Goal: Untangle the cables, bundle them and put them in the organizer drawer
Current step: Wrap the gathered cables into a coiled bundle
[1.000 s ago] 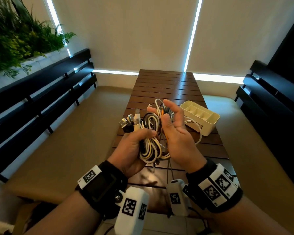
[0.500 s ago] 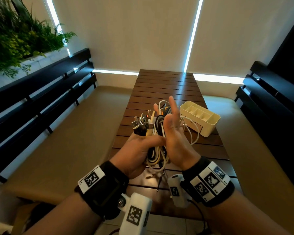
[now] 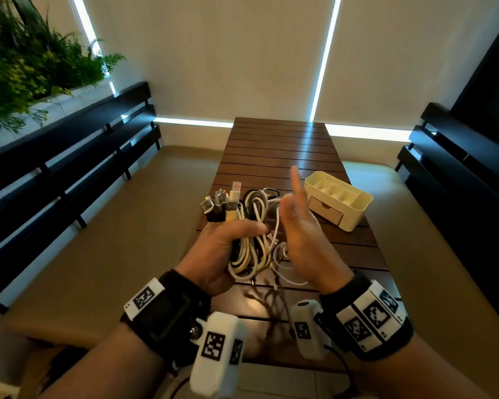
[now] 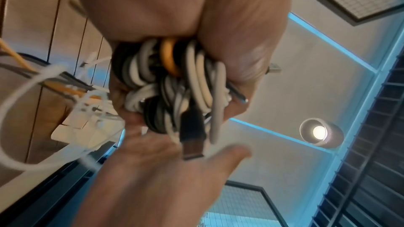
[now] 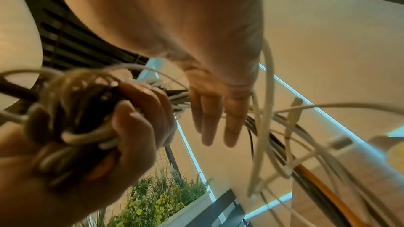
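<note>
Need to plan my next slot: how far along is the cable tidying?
Early. Left hand grips the tangled clump of white, black and orange cables above the table; right hand is open beside it. The cream plastic organizer's drawer is closed; untangling, bundling and stowing remain.

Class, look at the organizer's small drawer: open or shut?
Shut. The drawer front sits flush with the cream organizer wall, no gap showing.

Bare forearms with black wristbands (image 3: 167, 309)
White coded tags (black-and-white squares) and white camera pods (image 3: 218, 352) beneath each wrist.
</note>
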`<state>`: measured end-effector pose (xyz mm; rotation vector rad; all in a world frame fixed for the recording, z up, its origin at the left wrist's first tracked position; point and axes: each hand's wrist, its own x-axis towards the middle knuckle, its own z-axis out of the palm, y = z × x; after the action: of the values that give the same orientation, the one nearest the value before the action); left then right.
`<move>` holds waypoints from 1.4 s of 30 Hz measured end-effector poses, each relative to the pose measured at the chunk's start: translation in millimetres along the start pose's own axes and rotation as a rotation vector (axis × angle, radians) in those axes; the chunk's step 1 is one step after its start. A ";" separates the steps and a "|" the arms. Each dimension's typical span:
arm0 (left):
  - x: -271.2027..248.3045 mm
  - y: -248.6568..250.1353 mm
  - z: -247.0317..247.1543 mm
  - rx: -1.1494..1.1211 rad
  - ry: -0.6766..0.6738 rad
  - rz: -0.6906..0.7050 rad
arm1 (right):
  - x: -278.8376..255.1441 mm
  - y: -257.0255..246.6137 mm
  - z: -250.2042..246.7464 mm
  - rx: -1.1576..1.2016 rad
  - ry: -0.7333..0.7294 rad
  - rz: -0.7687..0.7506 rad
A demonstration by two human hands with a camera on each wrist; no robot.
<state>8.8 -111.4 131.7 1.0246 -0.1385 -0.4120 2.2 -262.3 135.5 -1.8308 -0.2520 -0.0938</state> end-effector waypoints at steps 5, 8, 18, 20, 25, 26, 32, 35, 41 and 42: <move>3.1 4.7 -16.4 -0.010 0.067 -0.015 | -8.0 11.2 -2.8 0.144 0.162 -0.036; 3.2 3.1 -19.7 -0.054 0.055 -0.064 | -9.0 14.3 -1.6 0.148 0.017 -0.051; -4.3 5.1 -24.4 -0.128 -0.080 -0.080 | 0.3 15.1 -3.1 0.067 -0.059 -0.220; -5.1 4.6 -24.4 -0.094 -0.096 -0.087 | 2.4 14.1 -3.1 -0.091 -0.072 -0.267; -4.2 2.3 -24.9 -0.016 -0.048 -0.087 | 3.9 14.3 3.4 -0.339 0.005 -0.317; -2.4 1.8 -25.3 -0.021 -0.028 -0.071 | 3.8 13.8 5.7 -0.374 0.006 -0.332; -0.2 4.2 -30.0 0.029 0.110 -0.082 | -4.8 -9.8 -8.9 -0.531 -0.178 -0.197; -2.2 6.5 -37.2 0.084 0.091 -0.114 | -6.3 -26.4 -26.8 -0.369 -0.026 -0.257; -12.5 16.1 -24.9 0.177 -0.190 -0.090 | 25.2 -19.4 -37.6 -0.301 -0.332 -0.089; -15.0 19.1 -23.9 0.189 -0.243 -0.075 | 26.9 -17.1 -38.8 -0.203 -0.408 -0.032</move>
<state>7.4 -77.8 136.7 1.1659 -0.3629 -0.5996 27.2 -291.9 167.4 -2.0382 -0.5750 0.2426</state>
